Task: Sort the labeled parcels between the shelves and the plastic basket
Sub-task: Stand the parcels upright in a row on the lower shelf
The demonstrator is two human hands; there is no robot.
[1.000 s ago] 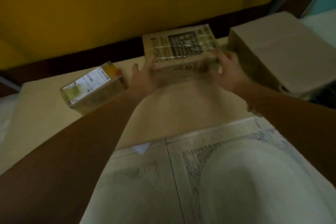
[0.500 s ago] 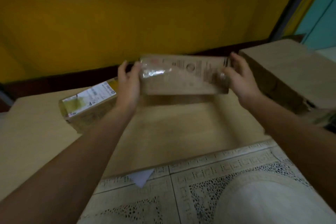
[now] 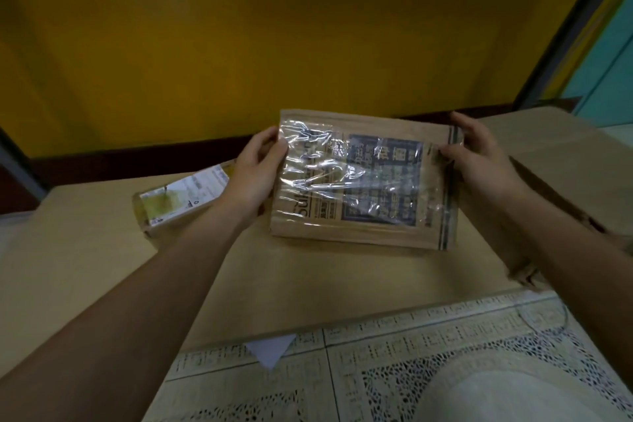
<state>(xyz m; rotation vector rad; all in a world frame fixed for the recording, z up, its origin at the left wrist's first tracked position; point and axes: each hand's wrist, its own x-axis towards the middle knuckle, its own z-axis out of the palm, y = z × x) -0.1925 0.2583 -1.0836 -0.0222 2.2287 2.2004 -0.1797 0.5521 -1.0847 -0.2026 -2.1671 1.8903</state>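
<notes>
Brown cardboard under crinkled clear film: the labeled parcel (image 3: 363, 181) was a flat, shallow box held tilted, its printed face toward the camera, over the far middle of the beige surface (image 3: 308, 284). Whether its lower edge touched that surface could not be told. The left hand (image 3: 255, 168) gripped the box's left edge, thumb pressed on the film (image 3: 318, 161) and the other fingers hidden behind. The right hand (image 3: 479, 154) gripped the upper right corner, thumb on the front and fingers curled round the side.

It looked light and fairly stiff, since it kept its shape while held by the edges alone. The glossy film was probably slippery and loose in places, so bare cardboard at the edges seemed the surer hold, with fingers spread behind for support.

A second parcel (image 3: 181, 195) with a pale label lay toward the surface's far left edge, and a large carton (image 3: 555, 154) stood along its right edge.
</notes>
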